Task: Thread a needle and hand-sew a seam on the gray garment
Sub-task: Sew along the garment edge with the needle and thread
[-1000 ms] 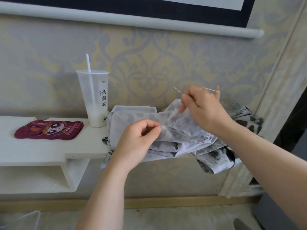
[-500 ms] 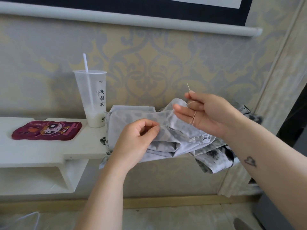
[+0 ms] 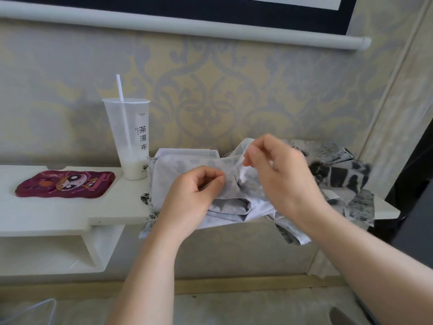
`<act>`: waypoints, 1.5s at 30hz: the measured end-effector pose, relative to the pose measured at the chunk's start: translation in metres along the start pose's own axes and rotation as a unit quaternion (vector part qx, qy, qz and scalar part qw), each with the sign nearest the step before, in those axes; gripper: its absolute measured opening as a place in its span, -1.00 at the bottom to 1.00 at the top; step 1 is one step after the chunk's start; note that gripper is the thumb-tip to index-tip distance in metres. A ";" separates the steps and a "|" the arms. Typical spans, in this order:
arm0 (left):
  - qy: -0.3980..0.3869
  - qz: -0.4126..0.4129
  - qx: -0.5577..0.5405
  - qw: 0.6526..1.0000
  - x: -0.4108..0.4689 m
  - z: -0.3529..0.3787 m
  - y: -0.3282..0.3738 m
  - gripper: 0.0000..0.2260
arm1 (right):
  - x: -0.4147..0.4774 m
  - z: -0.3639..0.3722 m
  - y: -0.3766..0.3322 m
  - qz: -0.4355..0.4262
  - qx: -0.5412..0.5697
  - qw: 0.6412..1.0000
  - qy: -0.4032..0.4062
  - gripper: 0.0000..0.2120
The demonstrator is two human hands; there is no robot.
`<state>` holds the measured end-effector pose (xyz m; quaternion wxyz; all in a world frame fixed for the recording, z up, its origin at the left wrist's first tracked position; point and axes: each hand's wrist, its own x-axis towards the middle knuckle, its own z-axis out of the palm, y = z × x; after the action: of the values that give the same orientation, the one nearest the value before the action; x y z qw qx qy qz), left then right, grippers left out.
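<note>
The gray patterned garment (image 3: 182,166) lies bunched on the white shelf (image 3: 46,214), with its darker printed part (image 3: 346,178) spilling over the right end. My left hand (image 3: 196,195) pinches a fold of the gray cloth between thumb and forefinger. My right hand (image 3: 283,174) is lowered over the garment, its thumb and forefinger pinched together at a raised edge of the fabric. The needle and thread are hidden at those fingertips; the hand is slightly blurred.
A tall translucent cup (image 3: 130,141) with a white straw stands just left of the garment. A dark red cartoon pad (image 3: 65,184) lies further left on the shelf. Patterned wall behind, a white roller bar (image 3: 187,26) above, and a white cable (image 3: 30,309) on the floor.
My right hand, which held the needle up with thread trailing, has come down and left to the fabric edge. The needle no longer shows. My left hand keeps its pinch.
</note>
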<state>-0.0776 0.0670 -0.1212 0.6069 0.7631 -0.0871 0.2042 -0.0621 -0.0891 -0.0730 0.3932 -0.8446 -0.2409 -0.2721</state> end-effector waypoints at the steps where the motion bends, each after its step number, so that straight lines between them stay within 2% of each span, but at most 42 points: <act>1: 0.002 -0.001 -0.002 1.000 0.000 0.000 0.001 -0.90 | -0.006 0.006 0.004 -0.052 -0.087 0.995 0.027 -0.78; 2: 0.004 -0.001 -0.002 1.000 0.000 0.001 0.001 -0.89 | -0.010 0.011 0.009 -0.099 -0.162 0.980 0.058 -0.78; 4: 0.003 -0.002 0.002 1.000 -0.001 0.001 0.001 -0.89 | -0.014 0.019 0.026 -0.152 -0.241 0.953 0.104 -0.77; 7: 0.005 0.007 0.025 1.000 -0.003 0.001 0.001 -0.89 | -0.010 0.023 0.047 -0.157 -0.252 0.945 0.137 -0.77; 10: 0.014 0.019 0.054 0.998 -0.002 -0.002 0.001 -0.88 | -0.002 0.021 0.060 -0.156 -0.221 0.953 0.137 -0.79; 17: -0.005 0.030 0.163 0.986 -0.002 0.009 -0.007 -0.79 | 0.014 0.008 0.081 -0.173 -0.219 0.958 0.071 -0.73; 20: -0.002 0.018 0.177 0.984 -0.001 0.010 -0.009 -0.80 | 0.013 0.007 0.086 -0.153 -0.211 0.965 0.025 -0.72; 23: -0.010 0.009 0.182 0.983 -0.001 0.008 -0.012 -0.84 | 0.015 0.002 0.085 -0.137 -0.218 0.966 -0.033 -0.80; 26: -0.014 0.003 0.175 0.985 0.001 0.006 -0.013 -0.87 | 0.024 -0.008 0.074 -0.148 -0.201 0.967 -0.046 -0.83; 29: -0.026 -0.002 0.163 0.986 0.002 0.004 -0.013 -0.86 | 0.033 -0.013 0.059 -0.182 -0.218 0.956 -0.074 -0.80; 32: -0.029 -0.019 0.143 0.989 0.002 0.004 -0.013 -0.88 | 0.036 -0.013 0.041 -0.189 -0.250 0.933 -0.178 -0.82; 35: -0.021 -0.026 0.122 0.992 0.002 0.003 -0.014 -0.88 | 0.038 -0.011 0.029 -0.150 -0.296 0.905 -0.265 -0.78; 45: -0.027 -0.021 0.106 0.994 0.001 -0.001 -0.011 -0.84 | 0.035 -0.011 0.018 -0.116 -0.326 0.892 -0.291 -0.75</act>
<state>-0.0727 0.0707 -0.1303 0.5244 0.8298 -0.0655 0.1792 -0.0280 -0.1016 -0.0536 -0.0265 -0.9328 -0.3383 -0.1214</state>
